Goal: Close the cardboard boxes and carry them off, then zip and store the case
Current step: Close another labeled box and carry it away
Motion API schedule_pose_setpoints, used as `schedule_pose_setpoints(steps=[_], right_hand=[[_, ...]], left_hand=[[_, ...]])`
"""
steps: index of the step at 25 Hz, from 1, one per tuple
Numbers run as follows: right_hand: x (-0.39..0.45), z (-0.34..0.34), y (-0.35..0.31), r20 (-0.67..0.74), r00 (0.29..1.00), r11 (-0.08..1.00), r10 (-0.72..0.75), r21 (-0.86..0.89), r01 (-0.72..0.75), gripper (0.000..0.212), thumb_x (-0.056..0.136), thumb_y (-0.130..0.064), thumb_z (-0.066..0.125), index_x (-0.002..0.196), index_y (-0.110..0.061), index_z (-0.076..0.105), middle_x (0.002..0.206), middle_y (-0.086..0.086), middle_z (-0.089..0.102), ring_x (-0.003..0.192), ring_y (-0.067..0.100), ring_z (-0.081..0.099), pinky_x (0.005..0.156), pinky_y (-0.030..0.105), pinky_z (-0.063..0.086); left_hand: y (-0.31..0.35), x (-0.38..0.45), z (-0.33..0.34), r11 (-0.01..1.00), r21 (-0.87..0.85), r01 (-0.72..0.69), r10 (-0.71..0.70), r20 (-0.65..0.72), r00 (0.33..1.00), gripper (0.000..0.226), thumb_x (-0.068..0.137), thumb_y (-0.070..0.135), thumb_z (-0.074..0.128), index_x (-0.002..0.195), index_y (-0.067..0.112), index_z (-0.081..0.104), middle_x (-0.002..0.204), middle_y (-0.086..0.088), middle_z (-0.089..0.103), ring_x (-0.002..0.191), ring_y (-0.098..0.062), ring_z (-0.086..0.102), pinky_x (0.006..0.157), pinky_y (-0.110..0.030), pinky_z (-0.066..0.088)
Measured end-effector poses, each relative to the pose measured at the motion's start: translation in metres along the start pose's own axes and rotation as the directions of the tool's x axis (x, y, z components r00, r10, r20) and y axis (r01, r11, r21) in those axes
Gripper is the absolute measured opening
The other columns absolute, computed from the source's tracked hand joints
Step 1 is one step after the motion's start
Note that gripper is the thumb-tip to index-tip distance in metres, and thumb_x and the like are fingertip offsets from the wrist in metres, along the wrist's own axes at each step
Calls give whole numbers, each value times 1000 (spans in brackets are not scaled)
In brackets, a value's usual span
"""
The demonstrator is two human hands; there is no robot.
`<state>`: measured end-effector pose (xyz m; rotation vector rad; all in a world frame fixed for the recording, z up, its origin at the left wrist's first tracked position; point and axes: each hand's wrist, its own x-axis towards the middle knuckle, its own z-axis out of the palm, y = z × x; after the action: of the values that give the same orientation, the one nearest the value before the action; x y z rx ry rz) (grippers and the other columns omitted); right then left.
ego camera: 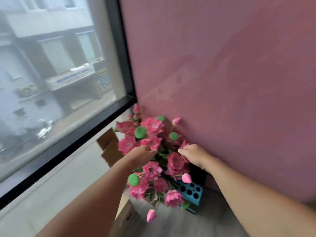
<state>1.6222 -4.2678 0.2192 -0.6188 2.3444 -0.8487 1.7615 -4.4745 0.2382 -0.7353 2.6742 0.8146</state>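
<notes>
A cardboard box (125, 216) stands on the floor in the corner, its far flap (109, 142) raised. Pink artificial lotus flowers (150, 168) with green seed pods fill it and stick out above the rim. My left hand (142, 154) reaches over the flowers from the left, fingers loosely curled and touching the blooms. My right hand (193, 156) rests on the flowers at the right, next to the pink wall, fingers bent downward. A blue block with round holes (191, 192) lies among the stems. No case is in view.
A pink wall (222, 82) stands close on the right. A large window with a black frame (123, 57) runs along the left. A pale tiled floor (59, 185) lies between the window and the box.
</notes>
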Motion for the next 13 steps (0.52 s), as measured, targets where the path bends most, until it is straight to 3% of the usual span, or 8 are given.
schedule_pose_setpoints(steps=[4,6,7,9,13], right_hand=[[-50,-85,104,-146,980,991,133,41,-128,41,92,-51,55,69,-16,57,74,-2,58,82,25,56,67,31,39],[-78,-122,155,-186,962,979,200,85,-187,44,94,-55,53,91,-15,70,100,2,70,101,26,62,81,30,47],[-94,-141,180,-215,943,965,253,132,-229,52,95,-58,52,110,-12,72,118,4,70,112,27,61,91,32,47],[-129,-173,227,-278,883,917,378,245,-315,59,94,-61,53,130,-15,67,134,3,64,122,27,59,93,32,46],[-181,-222,316,-385,758,839,526,379,-390,48,97,-51,58,110,-7,74,116,8,73,109,27,66,95,33,51]], left_hand=[[129,32,42,986,31,-164,162,57,985,36,100,48,47,99,15,62,106,-11,66,94,-27,61,75,-28,42],[189,43,68,977,5,-214,213,89,973,36,98,47,51,112,16,64,114,-9,66,92,-22,63,71,-25,43],[220,49,85,962,37,-270,264,124,957,40,99,46,50,123,17,62,123,-8,65,101,-23,63,76,-24,42],[280,58,120,910,135,-393,364,197,910,45,100,47,48,134,18,58,135,-9,59,120,-27,55,89,-24,39],[395,68,188,824,179,-537,452,363,815,57,99,57,42,140,19,52,145,-9,52,130,-29,49,105,-32,38]])
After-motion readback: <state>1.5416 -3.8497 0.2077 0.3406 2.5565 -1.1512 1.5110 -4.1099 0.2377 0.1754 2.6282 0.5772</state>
